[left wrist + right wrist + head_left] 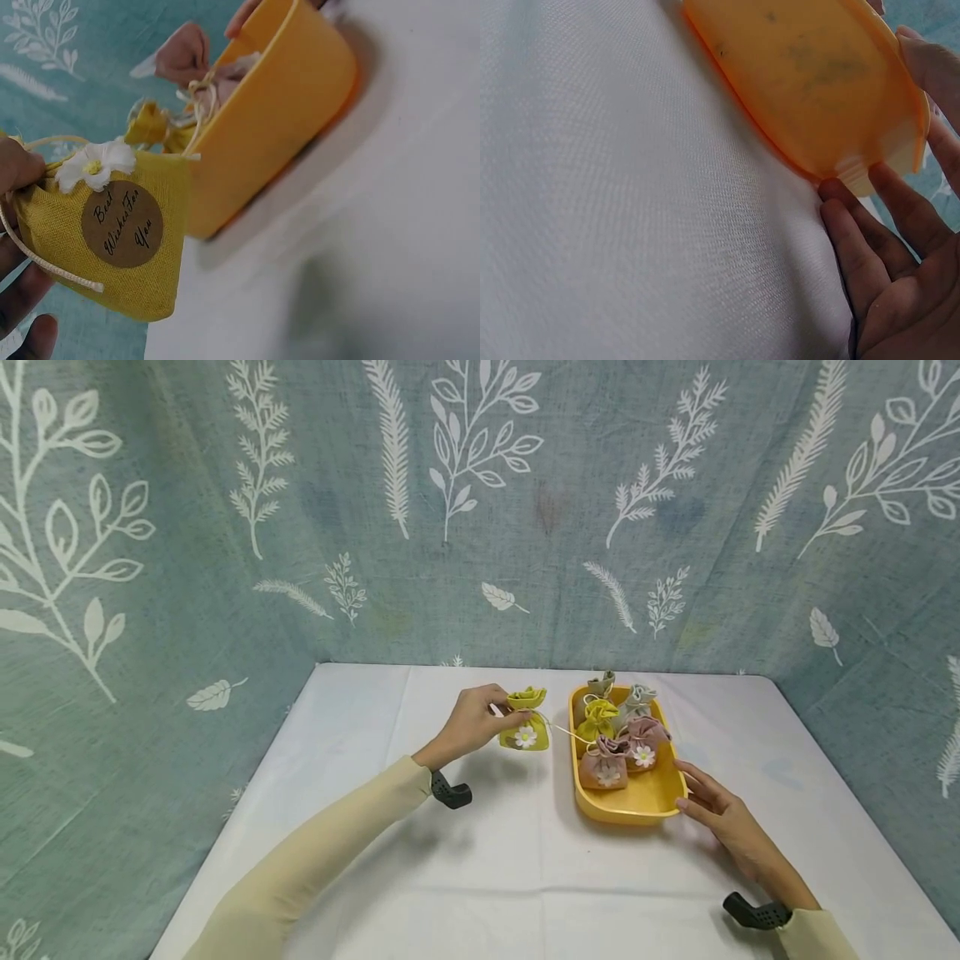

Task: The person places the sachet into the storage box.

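Between its thumb and fingers, my left hand (474,718) pinches the neck of a small yellow-green drawstring pouch (525,739), held above the white cloth just left of a yellow plastic container. A white flower and a round brown "Best Wishes For You" label show on this pouch (142,281) in the left wrist view. Its pale cord stretches toward the container (648,797). My right hand (716,814) touches the container's near right corner from outside, fingers fairly straight. Inside sit a yellow-green pouch (597,720), two pinkish pouches (603,768) and paler grey-green ones (637,702).
A white cloth (480,893) covers the table. Behind it hangs a blue-green curtain (540,585) with white leaf prints. Each wrist wears a black camera mount, such as the left mount (452,792).
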The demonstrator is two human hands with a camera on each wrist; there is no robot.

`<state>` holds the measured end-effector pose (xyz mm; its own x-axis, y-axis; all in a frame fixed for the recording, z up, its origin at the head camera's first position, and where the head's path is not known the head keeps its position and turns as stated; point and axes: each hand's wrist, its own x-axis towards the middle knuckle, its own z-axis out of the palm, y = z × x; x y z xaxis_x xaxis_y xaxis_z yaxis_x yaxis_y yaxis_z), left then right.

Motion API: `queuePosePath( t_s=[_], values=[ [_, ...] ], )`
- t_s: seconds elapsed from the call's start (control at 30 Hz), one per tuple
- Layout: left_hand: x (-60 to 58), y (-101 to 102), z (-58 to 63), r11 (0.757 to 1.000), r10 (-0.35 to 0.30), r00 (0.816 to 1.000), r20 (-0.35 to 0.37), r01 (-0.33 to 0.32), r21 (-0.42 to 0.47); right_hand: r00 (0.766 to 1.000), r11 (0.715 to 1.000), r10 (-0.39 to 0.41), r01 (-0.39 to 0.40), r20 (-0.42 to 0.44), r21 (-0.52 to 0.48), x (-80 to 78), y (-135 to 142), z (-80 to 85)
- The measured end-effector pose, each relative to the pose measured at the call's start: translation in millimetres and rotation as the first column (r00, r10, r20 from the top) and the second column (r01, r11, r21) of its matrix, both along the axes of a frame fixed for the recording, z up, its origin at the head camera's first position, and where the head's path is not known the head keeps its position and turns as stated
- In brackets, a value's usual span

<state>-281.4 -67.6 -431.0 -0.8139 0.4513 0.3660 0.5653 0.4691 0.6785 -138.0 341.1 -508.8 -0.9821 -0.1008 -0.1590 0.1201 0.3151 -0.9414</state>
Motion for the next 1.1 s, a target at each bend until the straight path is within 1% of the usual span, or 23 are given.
queuePosePath(
  t_s=[0.13,0.27,0.57,0.87,1.0,1.1],
  values=[
    [6.5,14.1,3.0,0.999,-0.033,0.999,-0.013,0.033,0.0,1.0,1.0,-0.004,0.004,0.003,-0.003,-0.7,-0.1,0.0],
    [12.8,29.3,5.5,0.997,-0.074,0.997,-0.029,0.074,0.019,1.0,1.0,0.002,-0.002,-0.005,-0.002,0.0,0.5,-0.6],
    [28.0,64.9,14.7,0.988,-0.147,0.989,-0.018,0.148,0.039,1.0,1.0,0.011,-0.011,-0.025,0.016,0.6,1.4,-2.4],
    [40.4,100.0,12.2,0.966,-0.249,0.967,-0.063,0.252,0.055,0.999,1.0,0.013,-0.013,-0.033,0.018,0.8,3.0,-4.8],
    [46.3,115.1,10.6,0.957,-0.28,0.957,-0.077,0.284,0.053,0.999,1.0,0.014,-0.014,-0.033,0.012,0.5,3.2,-4.9],
    [50.4,126.6,8.5,0.957,-0.285,0.954,-0.091,0.289,0.033,0.999,1.0,0.01,-0.009,-0.035,0.012,0.4,2.9,-4.4]
  ],
)
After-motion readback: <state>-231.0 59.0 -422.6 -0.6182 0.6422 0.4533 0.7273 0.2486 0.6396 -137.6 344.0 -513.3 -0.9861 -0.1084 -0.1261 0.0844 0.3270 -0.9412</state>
